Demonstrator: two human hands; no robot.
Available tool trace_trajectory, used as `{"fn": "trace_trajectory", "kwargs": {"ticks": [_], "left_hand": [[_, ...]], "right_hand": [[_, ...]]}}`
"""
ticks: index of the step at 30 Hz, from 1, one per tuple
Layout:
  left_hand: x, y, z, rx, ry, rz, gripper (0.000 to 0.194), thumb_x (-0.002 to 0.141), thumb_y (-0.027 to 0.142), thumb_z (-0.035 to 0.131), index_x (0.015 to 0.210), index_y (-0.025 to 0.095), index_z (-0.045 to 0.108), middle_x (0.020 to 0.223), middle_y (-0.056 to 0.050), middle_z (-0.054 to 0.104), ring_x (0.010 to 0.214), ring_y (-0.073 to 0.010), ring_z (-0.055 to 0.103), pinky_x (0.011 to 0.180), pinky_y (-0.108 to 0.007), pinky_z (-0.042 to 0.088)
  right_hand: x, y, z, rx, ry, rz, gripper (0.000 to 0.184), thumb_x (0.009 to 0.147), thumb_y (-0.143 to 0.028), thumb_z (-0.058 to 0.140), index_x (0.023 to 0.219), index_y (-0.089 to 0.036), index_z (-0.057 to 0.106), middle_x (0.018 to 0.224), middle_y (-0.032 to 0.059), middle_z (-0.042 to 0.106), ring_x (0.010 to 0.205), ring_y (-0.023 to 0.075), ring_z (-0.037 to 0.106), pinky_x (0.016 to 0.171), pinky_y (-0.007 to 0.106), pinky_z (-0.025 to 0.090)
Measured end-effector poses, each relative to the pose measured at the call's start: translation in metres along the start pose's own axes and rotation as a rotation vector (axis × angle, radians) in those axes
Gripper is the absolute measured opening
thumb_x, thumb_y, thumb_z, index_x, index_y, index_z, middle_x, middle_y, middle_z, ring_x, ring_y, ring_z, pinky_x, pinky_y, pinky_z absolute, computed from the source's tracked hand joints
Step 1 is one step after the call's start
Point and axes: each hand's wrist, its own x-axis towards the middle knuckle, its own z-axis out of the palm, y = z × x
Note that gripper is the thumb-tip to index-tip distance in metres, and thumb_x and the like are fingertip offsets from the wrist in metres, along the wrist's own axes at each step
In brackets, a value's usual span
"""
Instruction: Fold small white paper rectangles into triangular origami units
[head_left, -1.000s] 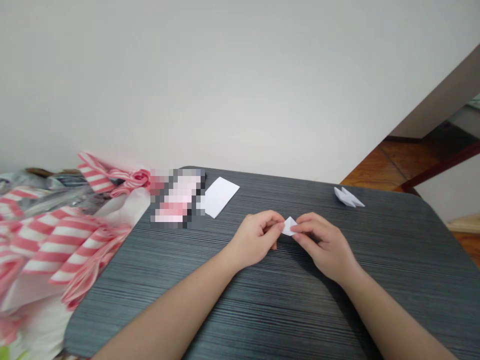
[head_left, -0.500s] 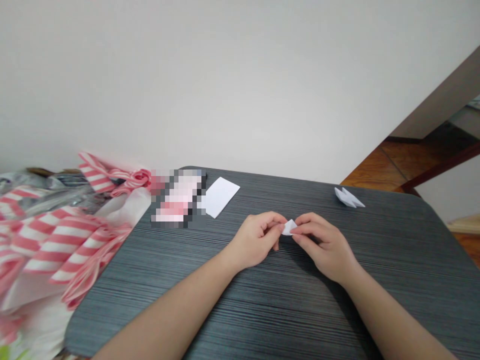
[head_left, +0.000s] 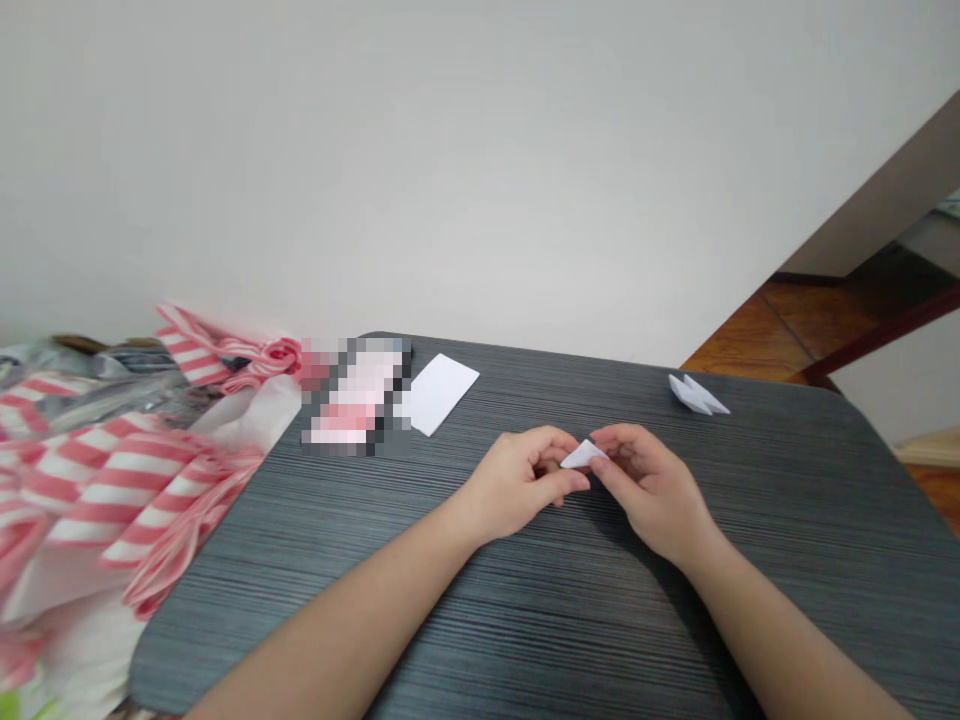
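A small white folded paper (head_left: 582, 455), triangular in outline, is held between my hands over the dark table. My right hand (head_left: 651, 490) is closed on its right side, thumb across the front and fingers behind. My left hand (head_left: 514, 482) curls its fingers behind the paper's left corner, with the thumb stretched just under the lower edge; part of the grip is hidden. Farther right lies another folded paper piece (head_left: 697, 395) with pointed ends. A stack or sheet of white paper rectangles (head_left: 444, 392) rests flat beyond my left hand.
The dark, wood-grained table (head_left: 510, 620) meets a pale wall (head_left: 480, 180) at its far edge. A blurred-out phone-like object (head_left: 360, 390) lies at the back left. Red-and-white striped cloth (head_left: 142, 480) is heaped beside the table's left edge. Brown floor (head_left: 750, 325) shows at the right.
My left thumb has come off the paper's front and moved down and right. The right thumb now presses on the paper, which shows a wider triangle. Other things stay put.
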Motion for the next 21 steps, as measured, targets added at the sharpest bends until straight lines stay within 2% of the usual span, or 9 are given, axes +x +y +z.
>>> {"fn": "trace_trajectory", "kwargs": {"ticks": [7,10,12,21], "left_hand": [[-0.001,0.006,-0.003,0.139,0.026,0.026,0.014,0.092,0.029,0.059,0.092,0.016,0.065,0.059,0.004,0.061,0.053,-0.0084,0.056,0.055,-0.019,0.042],[-0.001,0.006,-0.003,0.191,0.037,0.019,0.018,0.093,0.032,0.058,0.093,0.016,0.066,0.058,0.004,0.062,0.053,-0.0089,0.056,0.054,-0.019,0.040],[-0.001,0.006,-0.004,0.222,0.041,0.015,0.020,0.094,0.034,0.057,0.094,0.017,0.067,0.058,0.004,0.062,0.052,-0.0089,0.055,0.053,-0.019,0.039],[-0.001,0.009,-0.004,0.253,0.012,-0.020,0.020,0.094,0.030,0.053,0.093,0.017,0.069,0.058,0.003,0.064,0.052,-0.0098,0.056,0.053,-0.020,0.041]], "right_hand": [[0.003,-0.007,-0.003,-0.055,-0.041,0.015,0.019,0.092,-0.030,0.063,0.110,-0.023,0.065,0.094,0.0052,0.071,0.085,0.0197,0.069,0.076,0.032,0.054],[0.005,-0.011,-0.005,-0.184,-0.076,0.018,0.013,0.092,-0.031,0.062,0.096,-0.022,0.071,0.087,0.0037,0.071,0.078,0.0182,0.066,0.070,0.030,0.050],[0.005,-0.014,-0.006,-0.242,-0.086,0.013,0.016,0.093,-0.032,0.061,0.088,-0.022,0.072,0.081,0.0028,0.070,0.074,0.0174,0.064,0.067,0.029,0.047],[0.005,-0.016,-0.008,-0.319,-0.076,0.037,0.022,0.091,-0.032,0.060,0.075,-0.020,0.067,0.064,-0.0010,0.061,0.061,0.0150,0.054,0.058,0.026,0.039]]}}
